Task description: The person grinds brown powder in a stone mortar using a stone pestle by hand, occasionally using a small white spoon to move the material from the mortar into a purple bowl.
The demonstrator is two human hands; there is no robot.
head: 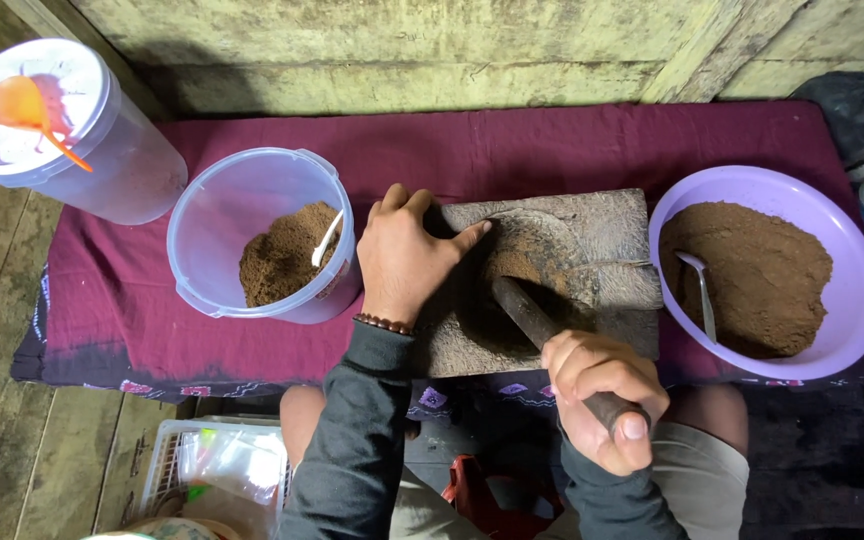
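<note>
A grey stone mortar slab [602, 235] lies on a maroon cloth [512, 145], with brown powder [522, 262] in its hollow. My right hand [602, 400] is closed around the handle of a dark pestle [527, 315] whose head rests in the hollow. My left hand [407, 255] lies flat on the slab's left edge, fingers spread over the rim. A beaded bracelet circles the left wrist.
A clear bucket [222, 210] with brown powder and a white spoon stands left of the slab. A purple bowl [822, 215] of powder with a metal spoon sits right. A lidded clear container [102, 150] with an orange spoon lies far left. A plastic basket [217, 470] sits below.
</note>
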